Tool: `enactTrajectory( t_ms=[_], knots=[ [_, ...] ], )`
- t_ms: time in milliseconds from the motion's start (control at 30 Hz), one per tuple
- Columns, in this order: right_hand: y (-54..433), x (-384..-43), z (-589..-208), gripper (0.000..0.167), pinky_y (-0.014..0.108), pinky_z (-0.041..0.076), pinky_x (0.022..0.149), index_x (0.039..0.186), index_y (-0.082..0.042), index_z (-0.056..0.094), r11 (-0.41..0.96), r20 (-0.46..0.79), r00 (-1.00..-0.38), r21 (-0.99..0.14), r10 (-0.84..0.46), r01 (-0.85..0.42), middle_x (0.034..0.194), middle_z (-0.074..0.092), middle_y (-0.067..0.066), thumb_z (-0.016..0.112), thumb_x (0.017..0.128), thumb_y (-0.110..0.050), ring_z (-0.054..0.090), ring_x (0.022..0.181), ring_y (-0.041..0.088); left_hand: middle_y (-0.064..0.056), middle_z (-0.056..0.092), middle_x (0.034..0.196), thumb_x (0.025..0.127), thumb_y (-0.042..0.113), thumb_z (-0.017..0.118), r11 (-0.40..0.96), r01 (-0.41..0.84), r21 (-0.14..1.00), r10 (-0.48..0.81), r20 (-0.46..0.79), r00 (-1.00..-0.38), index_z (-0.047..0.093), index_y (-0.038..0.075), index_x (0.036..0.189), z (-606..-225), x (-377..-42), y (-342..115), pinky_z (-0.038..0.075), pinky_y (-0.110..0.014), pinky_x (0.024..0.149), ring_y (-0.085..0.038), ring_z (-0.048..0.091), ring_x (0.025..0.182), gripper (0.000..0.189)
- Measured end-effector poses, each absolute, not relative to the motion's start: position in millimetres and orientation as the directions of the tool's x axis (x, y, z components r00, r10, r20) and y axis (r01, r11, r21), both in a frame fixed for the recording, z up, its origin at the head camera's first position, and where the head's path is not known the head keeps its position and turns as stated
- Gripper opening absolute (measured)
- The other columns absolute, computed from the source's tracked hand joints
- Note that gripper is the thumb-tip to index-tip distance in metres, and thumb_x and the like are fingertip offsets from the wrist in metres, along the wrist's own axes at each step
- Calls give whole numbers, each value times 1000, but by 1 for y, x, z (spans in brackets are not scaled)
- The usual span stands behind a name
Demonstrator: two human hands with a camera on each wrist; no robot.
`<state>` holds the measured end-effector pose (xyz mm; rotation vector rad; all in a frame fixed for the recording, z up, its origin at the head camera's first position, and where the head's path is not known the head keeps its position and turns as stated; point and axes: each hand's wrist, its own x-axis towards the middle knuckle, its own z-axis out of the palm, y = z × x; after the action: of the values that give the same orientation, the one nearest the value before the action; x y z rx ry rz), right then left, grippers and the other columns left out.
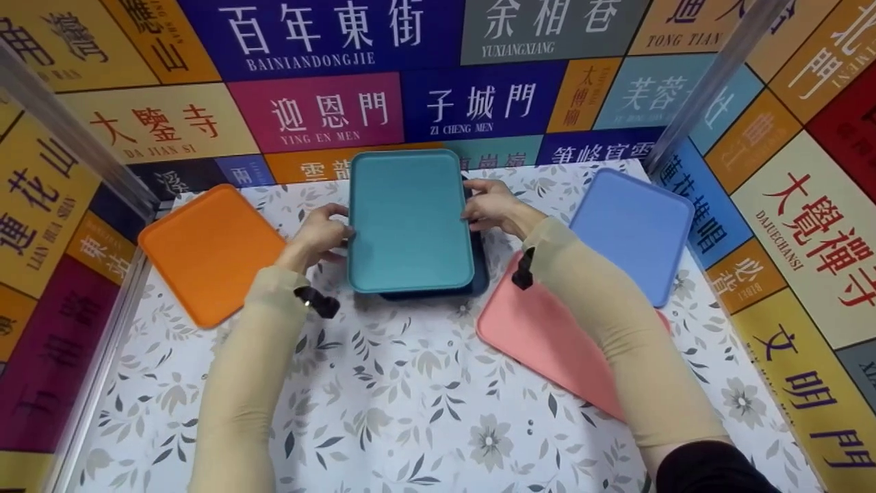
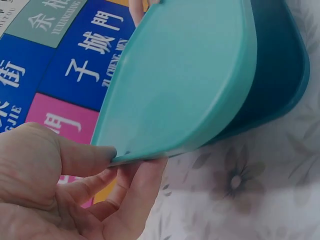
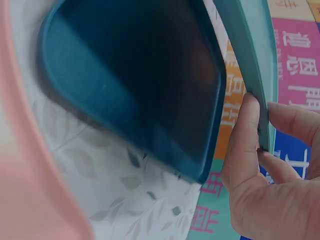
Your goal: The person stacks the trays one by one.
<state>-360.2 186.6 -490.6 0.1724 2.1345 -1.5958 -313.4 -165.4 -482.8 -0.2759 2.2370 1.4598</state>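
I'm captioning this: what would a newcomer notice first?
The teal tray, held by left fingers and right fingers above a dark blue tray, dominates the far middle of the floral tabletop. An orange tray lies left, a pink tray and periwinkle tray right; a Chinese-lettered wall rises behind.

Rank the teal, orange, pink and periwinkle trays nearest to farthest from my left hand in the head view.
1. Teal tray, pinched by the left hand
2. Orange tray, left side
3. Pink tray, lower right
4. Periwinkle tray, far right
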Motion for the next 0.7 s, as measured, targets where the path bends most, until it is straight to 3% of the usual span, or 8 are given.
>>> enactTrajectory(
  t_ms=[100, 200, 333, 433, 567, 633, 700],
  knots=[
    [192, -362, -494, 85, 24, 66, 69, 173, -22, 45, 314, -446, -883, -867, -144, 386, 153, 64, 16, 71, 96, 4, 73, 93, 13, -20, 58, 148, 108, 8, 56, 419, -402, 814, 42, -459, -887, 52, 10, 158, -490, -316, -154, 67, -56, 103, -33, 70, 118, 50],
    [197, -365, -498, 79, 28, 68, 71, 168, -22, 54, 314, -454, -885, -859, -106, 404, 143, 69, 13, 71, 95, 4, 74, 84, 10, -21, 60, 144, 106, 5, 56, 409, -402, 819, 24, -450, -893, 53, 9, 158, -496, -317, -145, 69, -57, 100, -32, 71, 113, 52],
    [202, -366, -505, 69, 40, 70, 92, 158, -20, 65, 312, -456, -888, -853, -54, 419, 138, 73, 12, 69, 94, 5, 74, 89, 11, -20, 63, 131, 105, 4, 56, 388, -404, 828, 11, -443, -897, 54, 9, 157, -505, -320, -133, 69, -59, 99, -30, 71, 107, 53],
    [204, -366, -510, 68, 46, 66, 104, 156, -17, 67, 307, -442, -896, -858, -33, 412, 157, 66, 11, 67, 93, 7, 73, 100, 15, -17, 65, 122, 103, 3, 56, 389, -401, 830, -4, -434, -901, 56, 9, 156, -510, -321, -126, 69, -59, 98, -27, 70, 101, 54],
    [204, -366, -517, 69, 44, 66, 103, 158, -14, 66, 301, -421, -907, -866, -7, 400, 175, 51, 6, 65, 93, 8, 69, 105, 17, -19, 69, 122, 100, 2, 58, 440, -390, 809, -53, -411, -910, 61, 9, 153, -517, -325, -118, 70, -56, 96, -25, 71, 97, 53],
    [204, -366, -519, 69, 43, 66, 100, 158, -15, 66, 291, -426, -905, -864, 10, 410, 167, 57, 8, 65, 93, 9, 68, 101, 17, -22, 70, 130, 99, 3, 59, 483, -371, 793, -79, -382, -921, 64, 9, 151, -520, -326, -115, 68, -51, 101, -27, 70, 104, 53],
    [203, -367, -521, 68, 41, 65, 96, 157, -15, 66, 293, -437, -899, -857, 21, 424, 145, 65, 10, 63, 94, 10, 66, 97, 16, -22, 70, 138, 98, 3, 60, 519, -362, 775, -101, -365, -926, 66, 9, 150, -523, -328, -113, 65, -47, 103, -29, 68, 111, 52]
  ],
)
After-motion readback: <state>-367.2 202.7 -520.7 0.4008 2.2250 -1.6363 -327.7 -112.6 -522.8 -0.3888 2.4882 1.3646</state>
